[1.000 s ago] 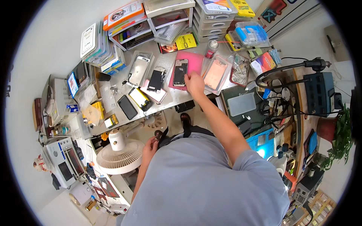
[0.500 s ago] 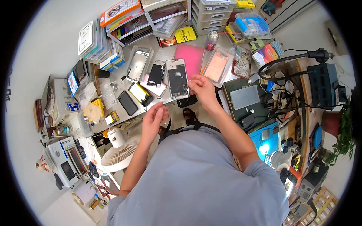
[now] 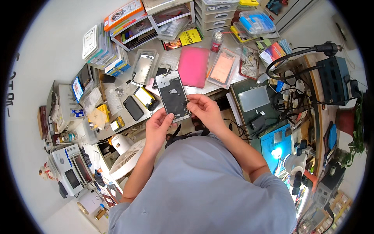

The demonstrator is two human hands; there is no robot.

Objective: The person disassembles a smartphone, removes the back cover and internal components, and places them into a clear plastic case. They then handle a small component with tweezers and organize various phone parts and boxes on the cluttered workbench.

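Between both hands I hold a phone screen assembly (image 3: pixel 173 95), its dark back with silver ends facing up, tilted over the bench's front edge. My left hand (image 3: pixel 157 126) is closed on its lower left corner, thumb on top. The fingers of my right hand (image 3: pixel 203 111) pinch its lower right edge. Behind it, a smaller black phone part (image 3: pixel 161 71) is partly covered. To the left lie a black phone (image 3: pixel 133 108), a yellow-and-black phone part (image 3: pixel 146 98) and a silver phone part (image 3: pixel 142 68) in a clear tray.
A pink rectangular case (image 3: pixel 193 67) and a clear box with a pinkish phone panel (image 3: pixel 222 69) lie beyond my hands. A spray can (image 3: pixel 217 41) stands behind them. At left is a white fan (image 3: pixel 127 156); at right are tangled cables and a microscope (image 3: pixel 295 163).
The phone screen assembly has come off the bench area toward me and to the left. My left hand has taken hold of its lower corner; my right hand has moved down along its edge.
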